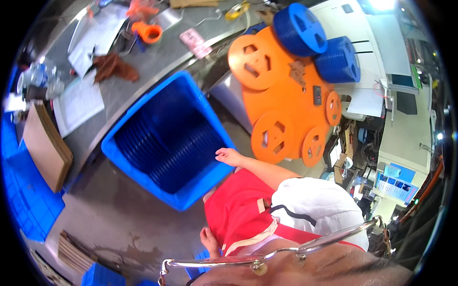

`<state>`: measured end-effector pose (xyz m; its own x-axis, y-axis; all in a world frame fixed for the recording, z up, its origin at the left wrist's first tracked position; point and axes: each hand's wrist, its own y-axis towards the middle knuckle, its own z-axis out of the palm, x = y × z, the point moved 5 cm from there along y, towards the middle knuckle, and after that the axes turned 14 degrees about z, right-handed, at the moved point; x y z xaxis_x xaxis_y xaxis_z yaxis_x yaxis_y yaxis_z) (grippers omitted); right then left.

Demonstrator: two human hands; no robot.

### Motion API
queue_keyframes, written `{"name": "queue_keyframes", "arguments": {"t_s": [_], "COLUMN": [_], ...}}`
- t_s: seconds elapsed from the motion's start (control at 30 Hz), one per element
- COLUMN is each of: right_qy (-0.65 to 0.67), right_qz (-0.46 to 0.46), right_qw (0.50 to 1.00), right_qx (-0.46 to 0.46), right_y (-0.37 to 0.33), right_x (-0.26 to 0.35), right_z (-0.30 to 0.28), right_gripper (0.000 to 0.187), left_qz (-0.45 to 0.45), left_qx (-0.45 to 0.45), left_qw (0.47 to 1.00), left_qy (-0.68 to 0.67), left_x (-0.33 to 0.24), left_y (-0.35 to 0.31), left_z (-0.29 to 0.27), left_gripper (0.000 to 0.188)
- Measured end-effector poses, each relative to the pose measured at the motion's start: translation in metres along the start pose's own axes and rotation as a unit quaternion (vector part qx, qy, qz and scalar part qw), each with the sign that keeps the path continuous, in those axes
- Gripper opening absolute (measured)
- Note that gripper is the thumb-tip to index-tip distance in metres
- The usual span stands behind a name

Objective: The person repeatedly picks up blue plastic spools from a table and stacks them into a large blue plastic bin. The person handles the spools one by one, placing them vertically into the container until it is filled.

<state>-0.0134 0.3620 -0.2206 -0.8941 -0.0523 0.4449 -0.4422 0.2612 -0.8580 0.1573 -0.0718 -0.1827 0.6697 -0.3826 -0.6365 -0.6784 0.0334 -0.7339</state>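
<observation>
My right hand (229,156) reaches to the near right rim of a blue bin (182,200), its fingers loosely bent and nothing visible in them. Whether it touches the rim I cannot tell. Inside the bin, dark blue ribbed discs (186,157) stand on edge in two rows, and deep shadow covers the bin's far end. Beside my red apron (236,200), my left hand (209,240) hangs low with its fingers a little apart, partly cut off by the glasses' frame. No object shows in it.
An orange machine top (281,102) with round orange discs stands beyond the bin, bearing blue reel stacks (299,29). A metal workbench (157,62) at upper left holds papers, an orange tape roll (147,32) and a brown cloth (114,68). Cardboard sheets (45,145) stand at left.
</observation>
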Motion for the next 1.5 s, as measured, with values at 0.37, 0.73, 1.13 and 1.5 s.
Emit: {"name": "queue_keyframes", "arguments": {"t_s": [0.37, 0.73, 1.13, 1.5], "right_qy": [-0.059, -0.128, -0.115, -0.370], "right_qz": [-0.316, 0.046, 0.025, -0.094], "right_qw": [0.779, 0.898, 0.935, 0.909], "right_qx": [-0.538, -0.418, -0.334, -0.166], "right_y": [0.050, 0.182, 0.214, 0.037], "right_x": [0.159, 0.200, 0.151, 0.124], "right_z": [-0.454, -0.638, -0.596, -0.380], "right_gripper": [0.028, 0.069, 0.057, 0.033], "left_qz": [-0.153, -0.203, -0.208, -0.085], "left_qx": [-0.079, -0.089, -0.078, -0.004], "left_qw": [0.982, 0.975, 0.974, 0.996], "left_qy": [-0.073, -0.002, 0.035, -0.005], "left_x": [-0.079, -0.122, -0.133, -0.204], "left_y": [-0.023, -0.046, -0.064, -0.028], "left_z": [0.087, 0.145, 0.133, 0.119], "left_gripper": [0.037, 0.037, 0.037, 0.037]}}
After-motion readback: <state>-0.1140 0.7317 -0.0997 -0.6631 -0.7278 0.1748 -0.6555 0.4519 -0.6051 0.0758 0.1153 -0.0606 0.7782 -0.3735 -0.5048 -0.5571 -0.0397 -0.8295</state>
